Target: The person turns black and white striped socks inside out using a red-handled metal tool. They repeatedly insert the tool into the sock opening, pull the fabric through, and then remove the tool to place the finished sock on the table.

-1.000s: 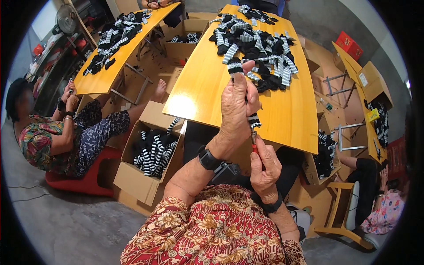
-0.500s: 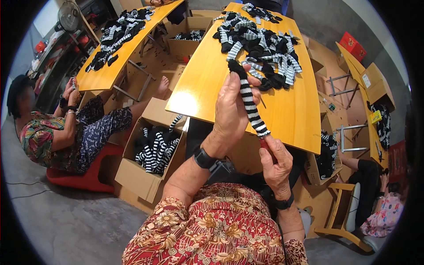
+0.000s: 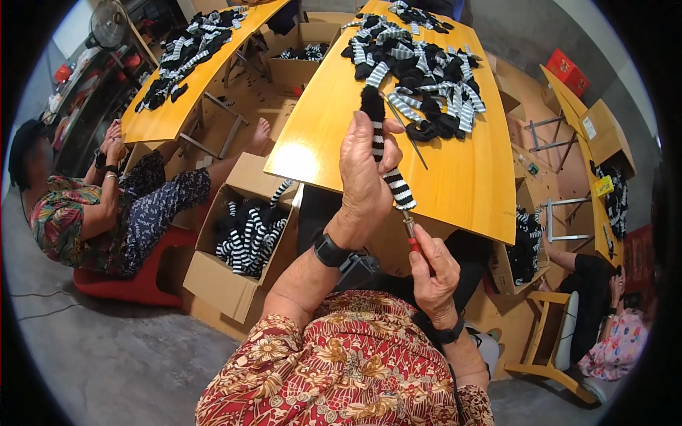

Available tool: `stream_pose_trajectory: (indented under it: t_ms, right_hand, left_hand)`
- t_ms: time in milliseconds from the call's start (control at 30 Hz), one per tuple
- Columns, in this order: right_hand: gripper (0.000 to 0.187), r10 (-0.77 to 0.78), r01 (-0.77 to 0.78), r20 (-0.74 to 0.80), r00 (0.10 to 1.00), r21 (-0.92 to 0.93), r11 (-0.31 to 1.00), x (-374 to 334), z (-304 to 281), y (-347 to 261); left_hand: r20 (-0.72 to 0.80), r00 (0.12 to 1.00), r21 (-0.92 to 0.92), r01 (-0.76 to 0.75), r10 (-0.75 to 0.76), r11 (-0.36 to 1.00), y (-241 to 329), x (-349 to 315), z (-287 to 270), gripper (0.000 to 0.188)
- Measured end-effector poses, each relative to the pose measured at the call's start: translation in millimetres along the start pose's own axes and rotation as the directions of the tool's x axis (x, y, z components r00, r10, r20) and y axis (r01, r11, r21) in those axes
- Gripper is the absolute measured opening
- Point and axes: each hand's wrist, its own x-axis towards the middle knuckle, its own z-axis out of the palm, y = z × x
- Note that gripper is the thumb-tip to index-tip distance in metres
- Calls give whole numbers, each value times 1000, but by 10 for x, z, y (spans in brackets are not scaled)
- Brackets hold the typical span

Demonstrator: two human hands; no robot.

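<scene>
A narrow black-and-white striped knitted tube point(image 3: 400, 189) with a fuzzy black far end runs up through my left hand point(image 3: 366, 160). That hand is closed round its middle, the thumb pressing along it. Below, my right hand point(image 3: 435, 268) grips a red-handled tool point(image 3: 413, 243) with a metal shaft. The shaft's tip meets the tube's near white end; how far it reaches inside is hidden. Just beyond my left hand, a thin dark rod point(image 3: 412, 138) lies on the yellow table point(image 3: 320, 142), beside a heap of striped and black knitted pieces point(image 3: 415, 71).
An open cardboard box point(image 3: 224, 290) of striped tubes stands left of my knees; another box point(image 3: 502, 273) stands at right. A person point(image 3: 82, 213) sits on a red stool point(image 3: 135, 287) by the left table point(image 3: 153, 128). Another person point(image 3: 614, 341) is at the far right.
My right hand has moved slightly left and toward me, and the tool's metal shaft now shows below the tube. The tube's upper part stands straighter, with more fuzzy black end above my left hand.
</scene>
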Motion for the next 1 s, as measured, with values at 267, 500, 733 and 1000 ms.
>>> stream_pose_trajectory:
  t_ms: [267, 500, 733, 1000]
  right_hand:
    - [36, -37, 35, -54, 998, -34, 999, 33, 76, 64]
    - [26, -52, 45, -108, 993, -64, 997, 280, 202, 118]
    - [27, 239, -249, 69, 968, 295, 922, 289, -103, 253]
    - [34, 442, -478, 215, 871, 578, 661, 97, -203, 168]
  left_hand:
    - [2, 1000, -30, -4, 4, 1000, -24, 35, 70, 43]
    - [-34, 999, 75, -2, 5, 997, -227, -84, 33, 40]
    - [23, 999, 33, 36, -36, 999, -71, -108, -31, 49]
    - [-69, 997, -122, 20, -29, 992, 128, 83, -81, 15]
